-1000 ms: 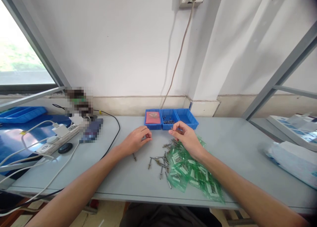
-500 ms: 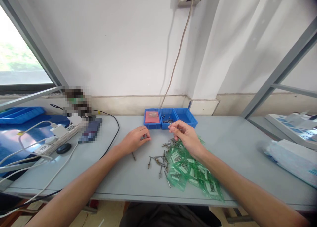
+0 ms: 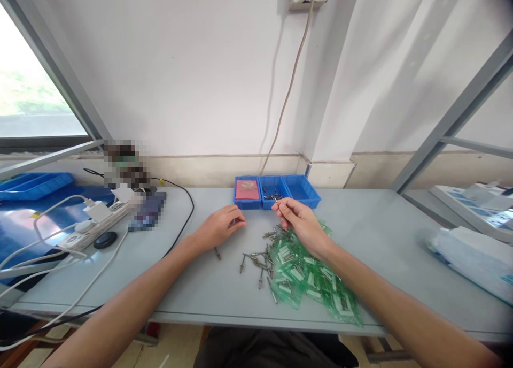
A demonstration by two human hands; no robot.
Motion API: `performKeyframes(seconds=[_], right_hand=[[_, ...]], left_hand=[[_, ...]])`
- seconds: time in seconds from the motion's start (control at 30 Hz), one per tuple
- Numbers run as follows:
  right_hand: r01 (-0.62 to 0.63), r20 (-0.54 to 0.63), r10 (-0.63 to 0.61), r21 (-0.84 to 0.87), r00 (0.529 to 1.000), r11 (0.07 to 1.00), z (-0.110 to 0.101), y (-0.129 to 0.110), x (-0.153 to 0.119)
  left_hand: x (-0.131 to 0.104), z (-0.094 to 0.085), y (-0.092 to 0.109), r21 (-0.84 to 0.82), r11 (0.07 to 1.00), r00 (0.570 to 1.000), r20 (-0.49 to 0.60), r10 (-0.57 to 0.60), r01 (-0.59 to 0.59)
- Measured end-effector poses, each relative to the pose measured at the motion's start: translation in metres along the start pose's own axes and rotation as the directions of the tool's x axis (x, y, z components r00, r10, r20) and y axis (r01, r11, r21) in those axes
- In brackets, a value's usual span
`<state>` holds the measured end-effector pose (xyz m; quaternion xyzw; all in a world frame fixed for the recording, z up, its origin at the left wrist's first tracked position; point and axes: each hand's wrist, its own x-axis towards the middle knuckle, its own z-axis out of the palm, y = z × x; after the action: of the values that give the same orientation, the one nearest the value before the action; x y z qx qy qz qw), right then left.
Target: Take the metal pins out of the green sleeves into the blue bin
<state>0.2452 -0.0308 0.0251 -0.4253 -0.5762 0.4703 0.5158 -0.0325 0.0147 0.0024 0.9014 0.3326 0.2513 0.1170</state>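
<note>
My right hand [image 3: 298,218] pinches a small metal pin, seemingly a blind rivet [image 3: 276,201], between thumb and fingertips, just in front of the blue bins. Resting low over the table to the left, my left hand [image 3: 220,226] has loosely bent fingers, with a small gap to the thumb; nothing shows in it. One loose rivet [image 3: 217,253] lies beside its wrist. Between my arms are scattered rivets [image 3: 260,263]. Green plastic bags [image 3: 308,277] with metal pieces inside are piled under my right forearm.
A blue bin [image 3: 247,204] holds a pink packet [image 3: 247,190]; the adjoining divided bin [image 3: 310,201] has small dark parts in its left compartment. A power strip [image 3: 92,226] with cables and a black round object [image 3: 105,240] are at left. A plastic-wrapped pack [image 3: 473,255] lies at right.
Both hands stay nearly in place. The pin in my right fingertips has shifted slightly, and the whole view has moved a little.
</note>
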Motion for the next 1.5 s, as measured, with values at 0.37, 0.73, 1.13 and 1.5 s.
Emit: performKeyframes(seconds=[0.37, 0.73, 1.13, 1.5], right_hand=[[0.028, -0.055, -0.031, -0.052, 0.998, 0.998, 0.0003, -0.0029, -0.0006], [0.037, -0.063, -0.043, -0.093, 0.997, 0.995, -0.0006, -0.0046, -0.0003], [0.287, 0.044, -0.294, -0.394, 0.955, 0.873, 0.0031, -0.0077, -0.0086], [0.151, -0.026, -0.161, -0.239, 0.987, 0.959, -0.0006, -0.0047, -0.0026]], left_hand=[[-0.0001, 0.0024, -0.0032, 0.022, 1.000, 0.999, 0.032, 0.017, -0.018], [0.0009, 0.0008, -0.0009, 0.032, 0.999, 0.998, 0.063, 0.024, -0.026], [-0.0002, -0.0003, 0.0008, 0.038, 0.999, 0.997, 0.071, 0.015, -0.018], [-0.0005, -0.0002, 0.0023, 0.022, 1.000, 0.999, 0.038, -0.003, 0.003]])
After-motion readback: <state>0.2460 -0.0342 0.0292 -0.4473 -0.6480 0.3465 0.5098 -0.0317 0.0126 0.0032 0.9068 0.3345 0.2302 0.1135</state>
